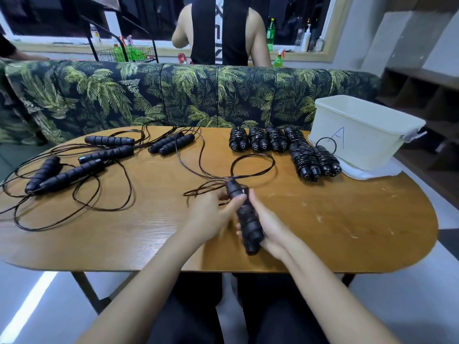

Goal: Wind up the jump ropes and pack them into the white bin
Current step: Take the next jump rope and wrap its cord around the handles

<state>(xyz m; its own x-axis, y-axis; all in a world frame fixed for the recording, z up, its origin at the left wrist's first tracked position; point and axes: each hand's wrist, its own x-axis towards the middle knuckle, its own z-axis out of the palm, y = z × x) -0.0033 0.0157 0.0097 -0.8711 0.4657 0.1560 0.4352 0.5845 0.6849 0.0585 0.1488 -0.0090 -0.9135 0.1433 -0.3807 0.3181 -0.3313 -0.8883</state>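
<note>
My right hand (269, 225) grips the pair of black jump-rope handles (246, 219) over the middle of the wooden table (347, 219). My left hand (211, 214) is closed on the upper part of the handles where the thin black cord (253, 165) leaves them in a loop. Several wound-up ropes (275, 142) lie in a row at the back right, beside the white bin (360, 130) marked "A". Several unwound ropes (74, 165) with tangled cords sprawl on the left half of the table.
A palm-print sofa (173, 95) runs along the table's far edge. A person in a black top (221, 33) stands behind it. The bin sits on a white lid (367, 173) at the table's right edge. Shelving (422, 95) stands further right.
</note>
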